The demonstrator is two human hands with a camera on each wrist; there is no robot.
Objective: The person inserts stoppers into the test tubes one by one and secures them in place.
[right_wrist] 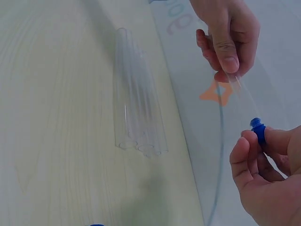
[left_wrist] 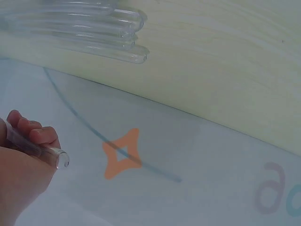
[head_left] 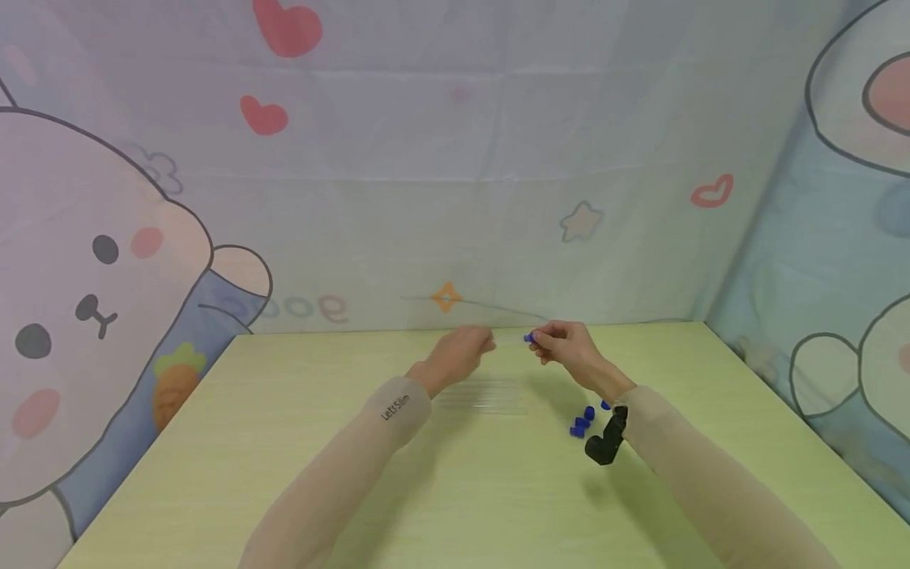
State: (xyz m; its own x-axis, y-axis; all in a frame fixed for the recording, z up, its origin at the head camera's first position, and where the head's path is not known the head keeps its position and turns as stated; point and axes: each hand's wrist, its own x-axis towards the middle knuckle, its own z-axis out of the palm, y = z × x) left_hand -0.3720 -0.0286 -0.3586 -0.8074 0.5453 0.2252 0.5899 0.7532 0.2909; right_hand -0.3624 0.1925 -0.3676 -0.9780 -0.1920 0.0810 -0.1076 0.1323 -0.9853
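My left hand (head_left: 458, 353) grips a clear test tube (right_wrist: 245, 99) above the back of the table; its rounded end (left_wrist: 62, 159) pokes out of the fist in the left wrist view. Thumb and fingers of my right hand (head_left: 569, 348) pinch a blue stopper (right_wrist: 258, 132). The stopper's narrow plug points at the tube's mouth, and the two overlap closely in the right wrist view. Below the hands, several more clear test tubes (right_wrist: 136, 94) lie side by side on the table, rounded ends to the left.
Several blue stoppers (head_left: 581, 423) lie on the pale wooden table (head_left: 320, 474), under the right forearm. A black wrist camera (head_left: 606, 444) hangs at the right sleeve. Behind the table's back edge rises a printed cloth (head_left: 398, 197) with hearts and a cartoon animal.
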